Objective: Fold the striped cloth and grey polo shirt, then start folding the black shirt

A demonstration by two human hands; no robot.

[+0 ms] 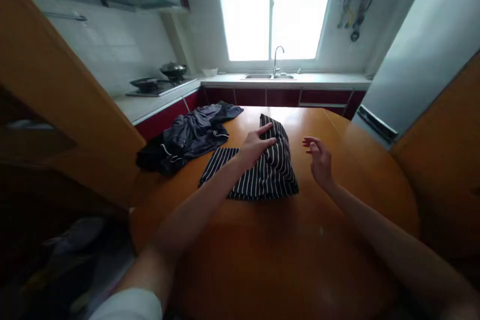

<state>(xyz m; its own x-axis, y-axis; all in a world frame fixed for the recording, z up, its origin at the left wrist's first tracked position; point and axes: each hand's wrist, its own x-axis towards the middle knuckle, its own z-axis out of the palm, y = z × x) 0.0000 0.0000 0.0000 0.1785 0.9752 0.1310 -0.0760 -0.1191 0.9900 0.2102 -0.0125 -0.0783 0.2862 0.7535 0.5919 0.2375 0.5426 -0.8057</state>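
- My left hand lies on top of the striped cloth; the fingers are stretched out across the fabric and the palm presses down; nothing is closed in it
- My right hand hangs just to the right of the striped cloth, apart from it; the palm faces the cloth, the fingers are loosely spread and hold nothing
- The striped cloth, dark with thin white lines, lies bunched on the orange table; its far end rises in a hump beyond my left hand; its near edge lies flat
- A heap of dark clothes lies to the left of the striped cloth, near it, on the same table
- Far behind the striped cloth a sink sits under a bright window; behind it to the left, pans stand on a stove
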